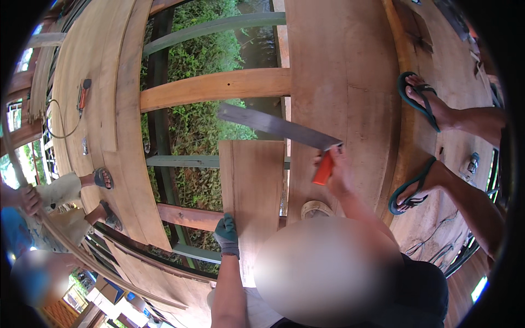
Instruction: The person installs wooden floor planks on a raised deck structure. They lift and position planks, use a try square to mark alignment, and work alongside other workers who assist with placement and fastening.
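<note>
My right hand (pixel 340 174) is closed round the orange handle of a try square (pixel 279 127). Its long, flat grey metal blade points up and left, over the far end of a short wooden board (pixel 251 183). That board lies across the floor joists. My left hand (pixel 226 235), in a grey and green glove, grips the board's left edge near its close end. A blurred round patch hides the near part of the board and some of my right arm.
Bare joists (pixel 216 90) span an open gap above plants and water. Wide planks (pixel 344 65) flank it. One person's sandalled foot (pixel 421 95) rests at right; another person (pixel 54 191) stands left, holding a long curved strip. An orange-and-black tool (pixel 83 98) lies on the left planks.
</note>
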`<move>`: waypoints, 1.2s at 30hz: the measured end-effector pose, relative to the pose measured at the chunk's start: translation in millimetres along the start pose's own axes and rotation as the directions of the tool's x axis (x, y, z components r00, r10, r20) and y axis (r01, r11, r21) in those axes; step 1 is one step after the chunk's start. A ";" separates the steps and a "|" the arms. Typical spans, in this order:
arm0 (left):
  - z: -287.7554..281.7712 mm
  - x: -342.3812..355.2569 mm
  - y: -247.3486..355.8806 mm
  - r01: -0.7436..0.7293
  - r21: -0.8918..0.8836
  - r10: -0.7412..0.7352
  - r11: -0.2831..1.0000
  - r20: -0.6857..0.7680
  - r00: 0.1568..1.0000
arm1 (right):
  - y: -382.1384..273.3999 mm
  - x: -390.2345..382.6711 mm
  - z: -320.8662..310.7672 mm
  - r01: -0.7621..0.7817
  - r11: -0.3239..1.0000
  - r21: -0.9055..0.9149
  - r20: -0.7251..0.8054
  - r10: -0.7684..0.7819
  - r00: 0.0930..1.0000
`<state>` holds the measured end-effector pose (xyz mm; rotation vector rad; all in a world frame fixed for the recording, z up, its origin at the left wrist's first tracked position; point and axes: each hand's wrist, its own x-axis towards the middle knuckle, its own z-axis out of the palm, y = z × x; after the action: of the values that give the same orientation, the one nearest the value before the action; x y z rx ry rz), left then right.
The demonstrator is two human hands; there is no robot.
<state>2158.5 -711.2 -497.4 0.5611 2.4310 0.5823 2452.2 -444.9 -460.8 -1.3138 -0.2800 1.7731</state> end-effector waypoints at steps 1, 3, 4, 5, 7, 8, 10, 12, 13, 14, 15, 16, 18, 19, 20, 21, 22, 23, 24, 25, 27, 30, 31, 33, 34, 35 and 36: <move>4.8 3.4 0.6 0.001 0.016 -0.001 1.000 0.000 1.000 | -5.7 0.5 -19.5 -0.013 0.999 0.047 -0.006 0.014 1.000; 15.1 9.9 12.9 0.049 0.056 -0.050 0.997 0.022 0.998 | -12.5 -2.3 -61.5 -0.045 0.989 0.142 -0.011 0.047 0.999; 18.8 12.4 29.3 0.068 0.132 -0.073 0.989 0.032 0.997 | -16.4 -10.0 -75.7 -0.067 0.993 0.100 -0.063 0.073 0.995; 24.3 16.7 45.0 0.086 0.207 -0.096 0.975 0.040 0.995 | -18.9 -20.1 -88.4 -0.091 0.994 0.061 -0.117 0.097 0.988; 34.3 28.0 71.5 0.079 0.080 -0.083 0.994 0.045 0.996 | -20.7 -37.8 -108.1 -0.115 0.993 0.014 -0.188 0.115 0.975; 41.1 36.1 83.3 0.075 0.015 -0.076 0.997 0.048 0.996 | -19.0 -43.9 -118.2 -0.108 0.994 0.003 -0.211 0.106 0.972; 49.6 60.4 102.3 0.088 0.051 -0.090 0.995 0.046 0.995 | -16.5 -57.0 -128.6 -0.105 0.994 -0.007 -0.246 0.100 0.964; 55.2 84.0 134.9 0.122 0.154 -0.135 0.980 0.078 0.988 | -17.8 -68.0 -134.6 -0.107 0.994 -0.010 -0.277 0.100 0.956; 55.8 91.1 145.4 0.139 0.205 -0.160 0.969 0.089 0.983 | -18.2 -73.0 -138.2 -0.106 0.994 -0.013 -0.284 0.098 0.954; 60.7 98.4 144.0 0.103 0.180 -0.116 0.978 0.067 0.991 | -18.6 -77.7 -141.6 -0.104 0.994 -0.016 -0.292 0.095 0.952; 66.4 109.4 135.3 0.069 0.149 -0.074 0.986 0.032 0.997 | -19.8 -78.6 -141.8 -0.104 0.994 -0.023 -0.288 0.093 0.953; 72.1 115.9 136.2 0.027 0.121 -0.028 0.992 0.006 1.000 | -21.4 -78.7 -145.3 -0.098 0.995 -0.019 -0.284 0.089 0.955; 77.8 119.1 138.0 0.066 0.082 -0.072 0.994 0.078 0.994 | -22.9 -82.6 -152.2 -0.094 0.996 -0.009 -0.284 0.088 0.955; 78.8 117.3 139.9 0.088 0.067 -0.095 0.994 0.116 0.989 | -23.0 -85.8 -153.8 -0.093 0.996 -0.006 -0.295 0.087 0.952; 82.0 113.2 141.5 0.096 0.087 -0.105 0.992 0.108 0.989 | -24.0 -88.3 -154.2 -0.093 0.996 -0.004 -0.303 0.087 0.949; 83.5 106.0 151.1 0.103 0.102 -0.112 0.989 0.094 0.989 | -24.9 -87.5 -153.0 -0.091 0.996 -0.003 -0.305 0.085 0.949; 82.6 101.7 157.1 0.111 0.117 -0.120 0.987 0.078 0.990 | -23.1 -87.4 -152.0 -0.100 0.995 -0.014 -0.308 0.091 0.947; 81.3 102.3 152.0 0.071 0.083 -0.077 0.994 0.079 0.994 | -19.4 -87.5 -150.6 -0.110 0.994 -0.026 -0.310 0.096 0.946; 80.1 103.9 141.9 0.031 0.043 -0.034 0.999 0.073 0.997 | -18.6 -85.2 -147.2 -0.117 0.992 -0.042 -0.305 0.099 0.947; 79.5 101.9 134.2 -0.011 0.007 0.010 1.000 0.078 0.997 | -17.9 -85.6 -146.1 -0.106 0.993 -0.056 -0.299 0.085 0.951; 66.4 94.9 113.4 0.047 -0.025 -0.043 0.999 0.165 0.985 | -16.1 -88.2 -145.4 -0.087 0.993 -0.081 -0.289 0.060 0.955; 49.7 73.8 51.3 -0.037 0.128 0.002 0.991 0.265 0.964 | -14.6 -89.6 -148.3 -0.089 0.994 -0.071 -0.276 0.066 0.959; 44.9 64.8 42.8 -0.092 0.209 0.026 0.974 0.301 0.953 | -14.1 -89.1 -146.5 -0.090 0.993 -0.075 -0.275 0.066 0.959; 50.1 51.5 52.5 0.002 0.277 -0.073 0.961 0.247 0.966 | -9.6 -90.2 -144.0 -0.096 0.993 -0.076 -0.283 0.071 0.957; 52.8 48.4 63.3 0.046 0.305 -0.115 0.951 0.214 0.970 | -6.1 -89.4 -142.8 -0.113 0.990 -0.078 -0.291 0.086 0.953; 52.4 46.5 71.7 0.063 0.301 -0.136 0.952 0.228 0.964 | -1.3 -88.6 -142.6 -0.131 0.988 -0.080 -0.300 0.102 0.949; 52.9 46.1 71.7 0.085 0.292 -0.159 0.953 0.238 0.958 | 2.2 -87.3 -139.8 -0.150 0.985 -0.088 -0.304 0.117 0.945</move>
<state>2174.8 -614.7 -519.3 0.5548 2.2877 0.1019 2575.0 -554.9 -462.6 -1.6918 -0.1222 1.6573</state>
